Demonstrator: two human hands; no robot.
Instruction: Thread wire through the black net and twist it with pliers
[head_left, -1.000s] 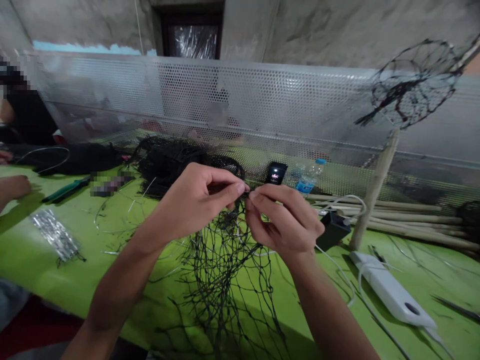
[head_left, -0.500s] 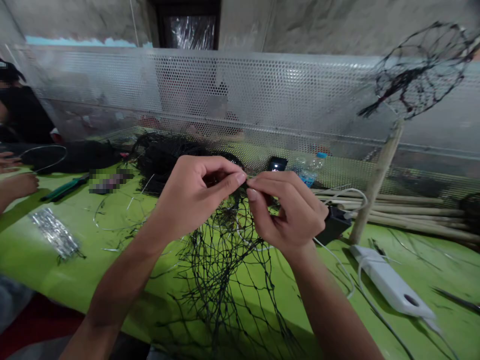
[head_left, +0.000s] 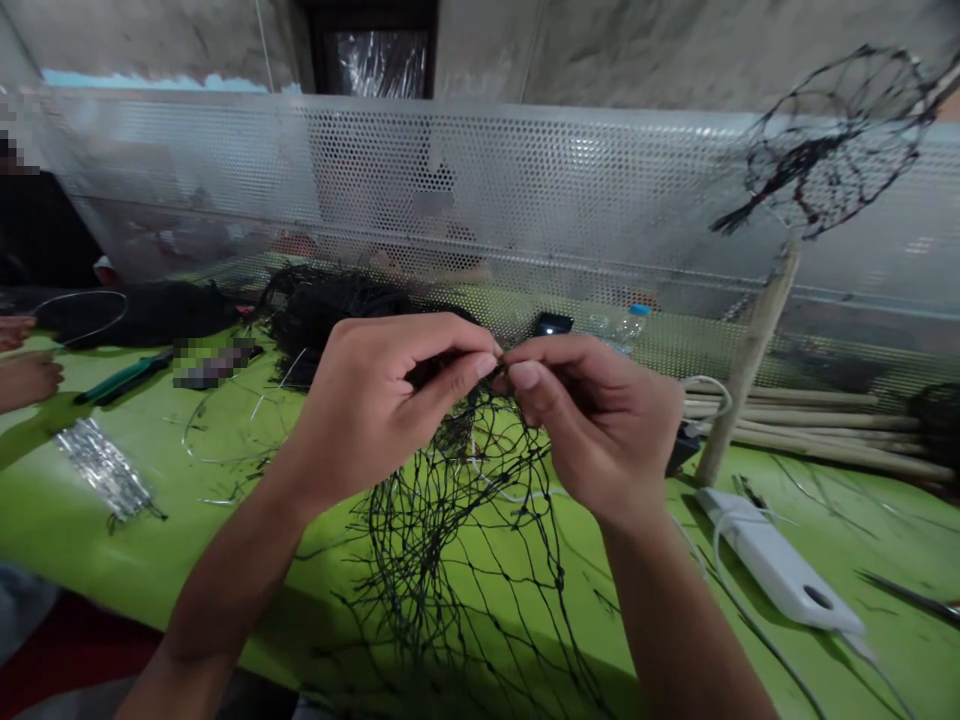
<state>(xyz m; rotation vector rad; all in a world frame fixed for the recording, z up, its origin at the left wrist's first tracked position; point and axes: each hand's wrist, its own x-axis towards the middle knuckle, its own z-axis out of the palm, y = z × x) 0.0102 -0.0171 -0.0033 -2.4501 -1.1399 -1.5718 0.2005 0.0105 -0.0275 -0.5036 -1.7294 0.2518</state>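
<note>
Black knotted netting [head_left: 442,530] hangs below my two hands, which meet near the middle of the view. With thumb and forefinger my left hand [head_left: 409,400] pinches the top of the netting. Right beside it, my right hand [head_left: 592,410] pinches too, its thumb and fingertips nearly touching the left ones. The fingertips cover most of the small piece of netting between them, so its exact form is hidden. Behind my left hand lies a heap of black netting [head_left: 322,300].
On the green table [head_left: 225,560] lie a bundle of silvery strips [head_left: 105,470], green-handled pliers [head_left: 124,378], a white power strip [head_left: 780,560] and scissors [head_left: 907,595]. A wooden post [head_left: 750,370] with a hoop net [head_left: 840,150] stands right. Another person's hand [head_left: 30,380] is at left.
My right hand has rolled, its thumb now higher and its back further right. My left hand has shifted slightly left and stays pinched. The netting's right side hangs a little further right.
</note>
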